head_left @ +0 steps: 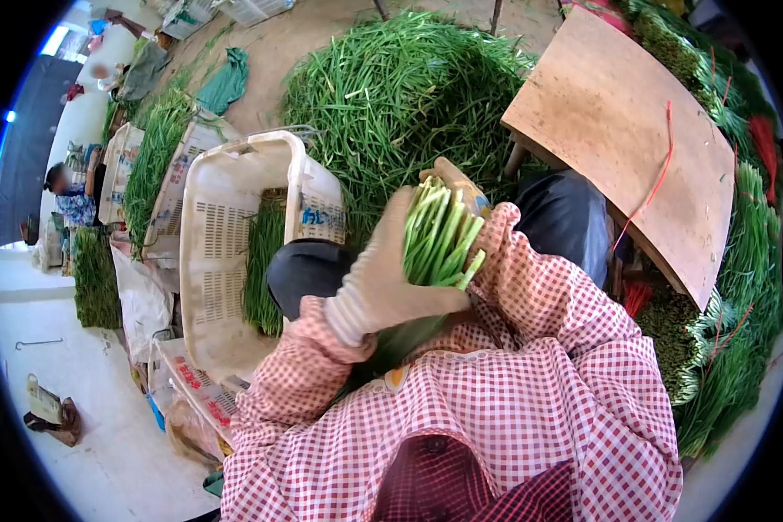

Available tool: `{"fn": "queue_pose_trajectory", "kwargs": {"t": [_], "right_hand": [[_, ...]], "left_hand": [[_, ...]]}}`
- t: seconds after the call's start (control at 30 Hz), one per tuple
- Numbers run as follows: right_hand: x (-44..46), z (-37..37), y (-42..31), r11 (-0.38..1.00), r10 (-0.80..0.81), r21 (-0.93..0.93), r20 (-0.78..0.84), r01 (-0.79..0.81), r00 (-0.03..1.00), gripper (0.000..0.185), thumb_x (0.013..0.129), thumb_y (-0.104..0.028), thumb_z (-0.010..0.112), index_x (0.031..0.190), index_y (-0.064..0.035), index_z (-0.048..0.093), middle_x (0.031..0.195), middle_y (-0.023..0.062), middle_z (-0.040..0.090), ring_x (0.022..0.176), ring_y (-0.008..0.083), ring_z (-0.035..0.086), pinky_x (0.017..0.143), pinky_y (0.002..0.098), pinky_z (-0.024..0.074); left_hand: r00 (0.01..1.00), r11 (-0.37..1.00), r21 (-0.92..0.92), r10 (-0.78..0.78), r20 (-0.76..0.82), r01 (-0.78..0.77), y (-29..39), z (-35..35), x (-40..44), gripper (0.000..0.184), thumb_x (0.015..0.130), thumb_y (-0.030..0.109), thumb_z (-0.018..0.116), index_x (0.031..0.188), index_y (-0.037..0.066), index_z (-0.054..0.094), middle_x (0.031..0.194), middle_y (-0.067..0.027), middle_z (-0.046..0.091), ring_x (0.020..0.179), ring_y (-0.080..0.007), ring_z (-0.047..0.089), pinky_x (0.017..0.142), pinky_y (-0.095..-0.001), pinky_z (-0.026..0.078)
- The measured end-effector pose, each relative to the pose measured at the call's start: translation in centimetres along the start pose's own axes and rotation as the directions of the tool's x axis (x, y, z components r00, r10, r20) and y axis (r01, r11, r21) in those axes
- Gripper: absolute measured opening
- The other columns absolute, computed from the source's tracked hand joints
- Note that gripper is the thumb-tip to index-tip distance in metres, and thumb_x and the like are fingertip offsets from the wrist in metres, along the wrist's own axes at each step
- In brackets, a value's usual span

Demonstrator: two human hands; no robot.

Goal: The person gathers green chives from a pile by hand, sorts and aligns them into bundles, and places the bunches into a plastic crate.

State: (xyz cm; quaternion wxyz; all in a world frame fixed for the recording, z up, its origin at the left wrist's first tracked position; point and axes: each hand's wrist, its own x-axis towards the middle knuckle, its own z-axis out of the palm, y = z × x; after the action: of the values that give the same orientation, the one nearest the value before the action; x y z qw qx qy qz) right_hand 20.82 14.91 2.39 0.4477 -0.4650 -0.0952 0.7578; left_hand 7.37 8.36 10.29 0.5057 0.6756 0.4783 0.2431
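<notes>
A bunch of green chives (439,233) is held in front of my chest, its pale cut ends fanned toward the camera. My left hand (390,274), in a light work glove with a striped cuff, is closed around the bunch's left side, thumb across its lower edge. Behind the bunch on the far right, my gloved right hand (463,184) presses against it, its fingers partly hidden. The leafy end of the bunch hangs blurred below my left hand, near my lap.
A white plastic basket (209,287) with chives stands left of my knees. Ahead lies a large heap of loose chives (391,104). On my right are a wooden board (618,130) bearing a red tie (668,157) and stacked tied bunches (739,252). A person (71,196) sits far left.
</notes>
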Motion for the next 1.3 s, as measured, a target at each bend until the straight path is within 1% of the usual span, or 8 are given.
{"fn": "queue_pose_trajectory", "kwargs": {"t": [0.07, 0.3, 0.37, 0.47, 0.7, 0.9, 1.1, 1.3], "right_hand": [[-1.3, 1.7, 0.1, 0.996, -0.084, 0.027, -0.096, 0.087, 0.992, 0.040, 0.089, -0.045, 0.059, 0.096, -0.0064, 0.061, 0.078, 0.0047, 0.062, 0.065, 0.0137, 0.060, 0.059, 0.0293, 0.0507], [-1.6, 0.9, 0.6, 0.940, -0.009, 0.327, 0.306, -0.096, 0.952, 0.056, 0.092, -0.058, 0.042, 0.104, -0.0053, 0.056, 0.087, 0.0101, 0.064, 0.074, 0.0236, 0.063, 0.073, 0.0387, 0.0541], [-1.2, -0.5, 1.9, 0.926, -0.083, 0.355, 0.520, -0.127, 0.850, 0.062, 0.090, -0.049, 0.053, 0.130, -0.0018, 0.043, 0.112, 0.0132, 0.059, 0.099, 0.0246, 0.059, 0.092, 0.0395, 0.0482], [-2.2, -0.4, 2.2, 0.817, -0.367, -0.238, 0.486, 0.524, 0.793, 0.087, 0.080, -0.027, 0.075, 0.145, -0.0090, 0.021, 0.116, 0.0093, 0.056, 0.100, 0.0183, 0.056, 0.090, 0.0337, 0.0485], [0.1, -0.2, 1.8, 0.931, -0.359, 0.039, 0.290, 0.363, 0.887, 0.060, 0.071, 0.000, 0.077, 0.124, -0.0013, 0.048, 0.094, 0.0093, 0.065, 0.081, 0.0169, 0.064, 0.072, 0.0302, 0.0544], [-4.3, 3.9, -11.1, 0.659, -0.642, -0.205, 0.347, 0.723, 0.684, 0.046, 0.084, -0.021, 0.066, 0.120, -0.0005, 0.045, 0.086, 0.0124, 0.064, 0.076, 0.0198, 0.062, 0.069, 0.0302, 0.0530], [4.0, 3.1, -17.7, 0.208, -0.891, -0.247, 0.352, 0.947, 0.287, 0.042, 0.080, -0.014, 0.070, 0.116, -0.0065, 0.051, 0.087, 0.0071, 0.064, 0.072, 0.0145, 0.062, 0.061, 0.0265, 0.0524], [6.6, 8.4, -18.0, 0.231, -0.775, -0.249, 0.537, 0.940, 0.333, 0.044, 0.077, -0.004, 0.071, 0.116, -0.0065, 0.051, 0.087, 0.0059, 0.063, 0.071, 0.0127, 0.061, 0.058, 0.0227, 0.0522]], "left_hand": [[0.986, 0.905, 0.424, 0.098, -0.132, -0.033, -0.4, 2.0, 0.2, 0.124, 0.054, 0.031, 0.086, 0.143, -0.006, 0.008, 0.137, -0.0257, 0.034, 0.130, -0.0336, 0.035, 0.107, -0.0389, 0.030], [0.977, 0.994, 0.027, -0.101, -0.190, 0.108, -4.5, -0.1, 0.0, 0.109, 0.058, 0.027, 0.084, 0.140, -0.003, 0.019, 0.126, -0.0157, 0.048, 0.117, -0.0237, 0.048, 0.099, -0.0339, 0.039], [0.969, 0.987, -0.016, -0.162, -0.185, 0.162, -4.3, -0.2, 0.0, 0.100, 0.060, 0.026, 0.082, 0.137, -0.002, 0.024, 0.121, -0.0170, 0.052, 0.114, -0.0255, 0.052, 0.097, -0.0351, 0.041], [0.961, 0.970, 0.060, -0.224, -0.164, 0.236, -4.1, 1.3, 0.8, 0.084, 0.063, 0.024, 0.079, 0.129, 0.000, 0.032, 0.111, -0.0166, 0.057, 0.105, -0.0271, 0.057, 0.091, -0.0357, 0.045], [0.959, 0.875, 0.408, -0.184, -0.215, 0.259, -2.5, 3.3, 1.1, 0.099, 0.060, 0.031, 0.078, 0.134, -0.006, 0.024, 0.126, -0.0310, 0.042, 0.117, -0.0441, 0.044, 0.098, -0.0448, 0.039], [0.777, 0.745, 0.504, 0.595, -0.206, -0.437, 1.0, -3.8, 0.1, 0.078, 0.065, 0.033, 0.076, 0.128, -0.002, 0.045, 0.128, -0.0281, 0.044, 0.118, -0.0438, 0.044, 0.103, -0.0498, 0.034], [0.437, 0.807, 0.571, 0.572, -0.694, -0.150, -2.9, -7.9, -4.1, 0.037, 0.071, 0.004, 0.070, 0.106, 0.002, 0.059, 0.114, -0.0185, 0.056, 0.104, -0.0326, 0.057, 0.091, -0.0415, 0.045], [0.758, 0.787, 0.091, 0.613, -0.224, -0.610, -1.8, -4.9, -3.5, 0.014, 0.076, 0.001, 0.064, 0.090, 0.001, 0.065, 0.081, -0.0139, 0.065, 0.070, -0.0295, 0.064, 0.062, -0.0351, 0.051]]}}
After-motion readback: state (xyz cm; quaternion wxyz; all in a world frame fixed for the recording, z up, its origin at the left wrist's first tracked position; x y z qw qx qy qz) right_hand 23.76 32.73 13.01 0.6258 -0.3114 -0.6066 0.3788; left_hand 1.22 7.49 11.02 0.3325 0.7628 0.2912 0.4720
